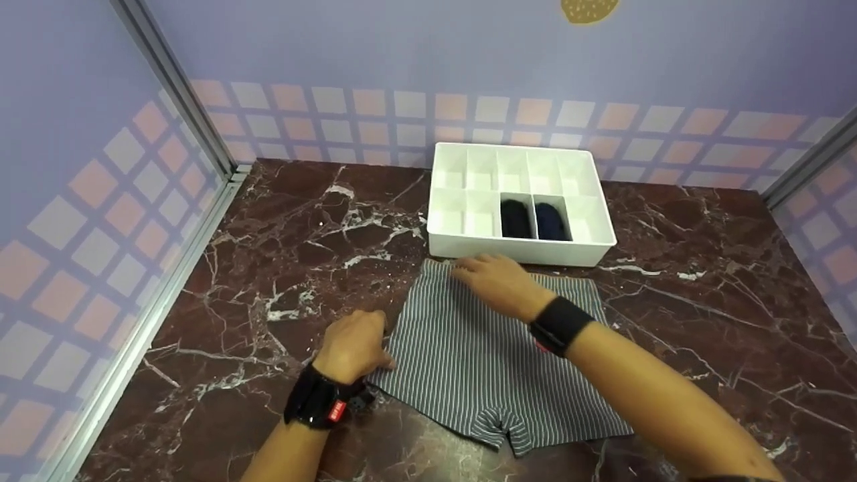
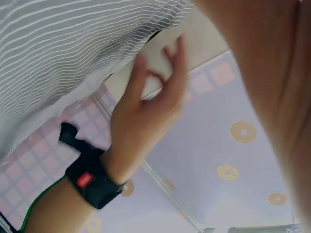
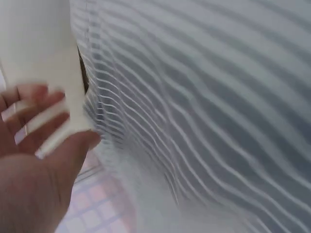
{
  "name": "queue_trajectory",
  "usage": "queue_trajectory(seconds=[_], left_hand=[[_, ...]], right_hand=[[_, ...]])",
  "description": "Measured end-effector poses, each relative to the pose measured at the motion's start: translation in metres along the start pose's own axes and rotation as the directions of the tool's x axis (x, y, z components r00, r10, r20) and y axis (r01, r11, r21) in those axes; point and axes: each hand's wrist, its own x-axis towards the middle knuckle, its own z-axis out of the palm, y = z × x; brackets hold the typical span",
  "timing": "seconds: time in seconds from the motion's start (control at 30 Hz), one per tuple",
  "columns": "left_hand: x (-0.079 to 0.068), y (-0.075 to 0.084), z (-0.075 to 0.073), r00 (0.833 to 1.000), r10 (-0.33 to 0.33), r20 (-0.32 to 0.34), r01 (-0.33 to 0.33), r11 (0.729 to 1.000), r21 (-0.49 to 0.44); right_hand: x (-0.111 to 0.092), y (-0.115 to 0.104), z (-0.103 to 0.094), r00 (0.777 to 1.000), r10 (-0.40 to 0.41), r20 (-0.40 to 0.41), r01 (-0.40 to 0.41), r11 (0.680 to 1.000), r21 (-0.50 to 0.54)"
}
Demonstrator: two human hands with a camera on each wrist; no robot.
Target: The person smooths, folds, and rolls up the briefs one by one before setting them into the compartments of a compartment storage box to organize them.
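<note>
Grey-and-white striped boxer shorts (image 1: pixel 462 348) lie spread on the dark marble surface, waistband towards the box, a leg hem curled up near the crotch. My left hand (image 1: pixel 355 345) rests beside their left edge, its thumb at the fabric and its fingers loosely bent. Over the left part of the waistband is my right hand (image 1: pixel 499 284), fingers relaxed. The right wrist view shows this right hand (image 3: pixel 43 141) blurred, thumb by the cloth's edge and fingers spread apart. In the left wrist view the right hand (image 2: pixel 150 107) has nothing between thumb and fingers.
Just behind the shorts stands a white divided box (image 1: pixel 515 251). Two front compartments hold folded cloth, one black (image 1: pixel 515 219) and one navy (image 1: pixel 552 222). A lilac wall with pink and white squares (image 1: pixel 368 104) runs behind, and a side panel (image 1: pixel 73 201) bounds the left.
</note>
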Motion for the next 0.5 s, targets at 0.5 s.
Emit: queue_trajectory(seconds=[0.5], left_hand=[[-0.007,-0.003,-0.001,0.994,0.084,0.063,-0.088,0.994,0.062]], right_hand=[[0.074,-0.016,0.020,0.975,-0.183,-0.128,0.159,0.971,-0.177]])
